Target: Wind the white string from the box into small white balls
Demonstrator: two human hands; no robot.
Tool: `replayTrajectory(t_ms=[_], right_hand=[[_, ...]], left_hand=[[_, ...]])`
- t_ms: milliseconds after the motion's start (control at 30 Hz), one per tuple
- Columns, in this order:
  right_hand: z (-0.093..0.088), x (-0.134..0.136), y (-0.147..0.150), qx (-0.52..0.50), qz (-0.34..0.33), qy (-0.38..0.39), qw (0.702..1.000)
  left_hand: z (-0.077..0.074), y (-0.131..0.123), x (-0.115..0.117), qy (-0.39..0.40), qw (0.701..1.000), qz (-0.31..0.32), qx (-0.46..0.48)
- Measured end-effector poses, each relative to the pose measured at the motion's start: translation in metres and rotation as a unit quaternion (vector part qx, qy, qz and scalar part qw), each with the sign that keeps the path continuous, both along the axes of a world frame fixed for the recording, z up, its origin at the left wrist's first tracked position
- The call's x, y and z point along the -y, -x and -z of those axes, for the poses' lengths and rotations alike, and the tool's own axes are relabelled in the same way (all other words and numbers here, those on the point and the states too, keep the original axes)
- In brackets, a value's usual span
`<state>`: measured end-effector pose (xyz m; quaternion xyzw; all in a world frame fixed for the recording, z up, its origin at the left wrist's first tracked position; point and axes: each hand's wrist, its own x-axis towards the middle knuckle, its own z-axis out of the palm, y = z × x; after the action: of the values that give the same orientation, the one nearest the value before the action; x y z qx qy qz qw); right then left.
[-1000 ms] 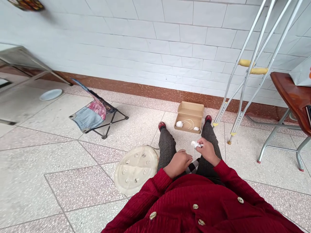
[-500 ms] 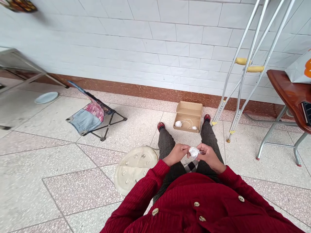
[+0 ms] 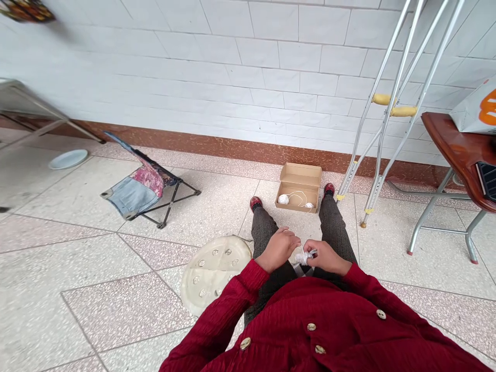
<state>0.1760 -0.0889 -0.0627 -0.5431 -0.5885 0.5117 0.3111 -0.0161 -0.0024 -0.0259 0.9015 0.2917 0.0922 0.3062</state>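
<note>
My right hand (image 3: 323, 255) is closed around a small bundle of white yarn (image 3: 304, 257) above my lap. Just left of the bundle, my left hand (image 3: 280, 248) is bent with its back up and its fingers curled; a thin white strand seems to run near its fingertips, too small to tell clearly. On the floor between my feet stands an open cardboard box (image 3: 300, 174). Inside it lie a white yarn ball (image 3: 283, 199) at the left, a smaller white piece (image 3: 309, 205) at the right, and a loose loop of yarn.
Left of my legs lies a round beige mat (image 3: 207, 268). Beyond it stands a low folding chair (image 3: 135, 191), with a pale plate (image 3: 68, 159) farther left. Crutches (image 3: 382, 134) lean on the wall at the right, beside a brown table (image 3: 453, 147).
My left hand has turned back-up and moved slightly away from the white yarn bundle. The bundle, in my right hand, has shifted a little lower. The view has moved slightly.
</note>
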Motion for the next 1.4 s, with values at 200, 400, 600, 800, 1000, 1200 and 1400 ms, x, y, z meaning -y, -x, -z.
replayTrajectory(t_ms=[200, 400, 600, 800, 1000, 1200, 1400], right_hand=[[-0.01, -0.011, -0.002, -0.18, 0.176, 0.087, 0.964], [0.012, -0.028, -0.02, 0.074, 0.257, -0.029, 0.963], [0.007, -0.001, -0.005, 0.089, -0.015, -0.012, 0.996], [-0.028, 0.0, -0.013, -0.15, -0.03, 0.099, 0.983], [-0.011, -0.019, -0.035, -0.224, 0.231, 0.185, 0.929], [-0.009, -0.048, -0.044, -0.29, 0.287, 0.195, 0.892], [0.0, -0.05, -0.039, -0.164, 0.302, 0.116, 0.932]], left_hand=[[0.012, -0.009, 0.01, 0.211, 0.974, -0.065, 0.041], [0.011, -0.014, 0.032, 0.046, 0.997, -0.018, -0.061], [-0.009, -0.003, 0.008, -0.045, 0.997, 0.043, -0.037], [-0.012, -0.01, -0.005, 0.166, 0.985, -0.014, 0.053], [-0.031, -0.004, 0.009, 0.173, 0.975, -0.057, 0.124], [-0.012, 0.0, 0.031, 0.098, 0.995, -0.005, -0.023], [-0.008, -0.004, 0.031, 0.045, 0.999, 0.0, -0.029]])
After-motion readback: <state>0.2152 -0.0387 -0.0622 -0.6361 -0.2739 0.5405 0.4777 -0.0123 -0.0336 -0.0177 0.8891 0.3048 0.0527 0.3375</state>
